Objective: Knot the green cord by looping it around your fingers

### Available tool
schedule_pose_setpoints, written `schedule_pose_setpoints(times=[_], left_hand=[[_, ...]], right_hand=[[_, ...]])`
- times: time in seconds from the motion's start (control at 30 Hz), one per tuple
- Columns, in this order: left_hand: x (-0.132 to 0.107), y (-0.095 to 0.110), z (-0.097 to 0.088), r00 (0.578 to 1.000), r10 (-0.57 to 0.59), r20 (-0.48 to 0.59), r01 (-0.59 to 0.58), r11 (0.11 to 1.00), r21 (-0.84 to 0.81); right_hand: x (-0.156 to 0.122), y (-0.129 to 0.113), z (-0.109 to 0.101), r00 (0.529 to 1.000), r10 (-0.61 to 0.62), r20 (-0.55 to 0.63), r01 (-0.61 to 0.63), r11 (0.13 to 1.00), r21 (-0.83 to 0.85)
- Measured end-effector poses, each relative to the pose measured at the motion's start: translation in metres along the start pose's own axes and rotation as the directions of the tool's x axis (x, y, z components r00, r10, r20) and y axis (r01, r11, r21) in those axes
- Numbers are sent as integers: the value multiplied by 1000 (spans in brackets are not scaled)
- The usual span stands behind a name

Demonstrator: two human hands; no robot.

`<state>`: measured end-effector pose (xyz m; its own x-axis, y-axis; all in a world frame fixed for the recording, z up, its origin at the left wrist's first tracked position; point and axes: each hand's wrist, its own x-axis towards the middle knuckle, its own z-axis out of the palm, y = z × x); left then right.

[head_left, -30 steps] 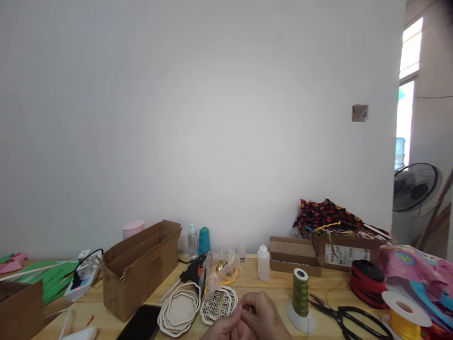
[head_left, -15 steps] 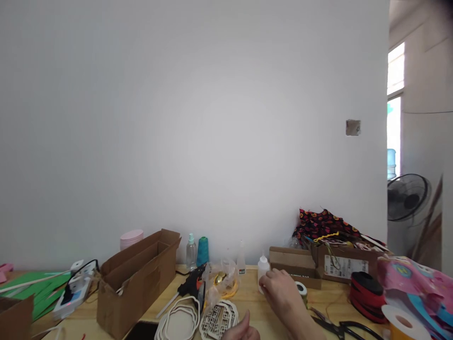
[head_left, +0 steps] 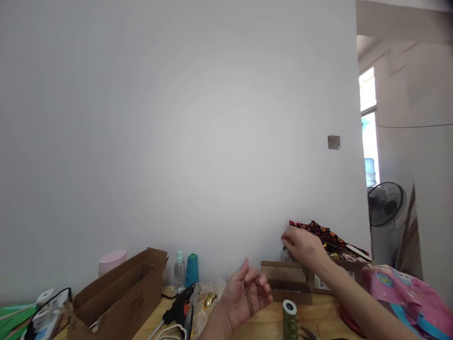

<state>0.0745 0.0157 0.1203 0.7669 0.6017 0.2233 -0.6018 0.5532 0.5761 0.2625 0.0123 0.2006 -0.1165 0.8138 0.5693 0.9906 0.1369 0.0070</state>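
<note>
My left hand [head_left: 246, 295] is raised above the table, palm up with curled fingers. A thin olive-brown cord [head_left: 248, 300] runs across its palm, under the fingers. My right hand [head_left: 302, 245] is higher and farther right, in front of the small open cardboard box and the dark patterned cloth. Its thumb and fingers are pinched together; what is between them is too fine to make out. Below and between the hands, a spool of olive-green thread [head_left: 290, 321] stands upright on the table.
A long cardboard box [head_left: 120, 297] is on the left, with a clear spray bottle [head_left: 179, 274] and a teal thread cone [head_left: 191, 270] beyond it. A black glue gun [head_left: 177, 307] lies nearby. Patterned cloth [head_left: 318, 231] and a pink bag [head_left: 406, 293] crowd the right.
Both hands have risen from the table, the right one moving up and away from the white squeeze bottle. The left palm now shows with cord across it. My view has shifted right and upward.
</note>
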Motion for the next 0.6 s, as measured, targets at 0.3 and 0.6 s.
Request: schedule_pose_setpoints(times=[0.3,0.6], left_hand=[[-20,69,39,955,260,146,-230,954,-195],[-72,108,19,897,432,99,-385,870,-309]], right_hand=[[78,24,-160,990,138,-37,-138,990,-18],[108,43,-310,881,301,-364,-145,905,399]])
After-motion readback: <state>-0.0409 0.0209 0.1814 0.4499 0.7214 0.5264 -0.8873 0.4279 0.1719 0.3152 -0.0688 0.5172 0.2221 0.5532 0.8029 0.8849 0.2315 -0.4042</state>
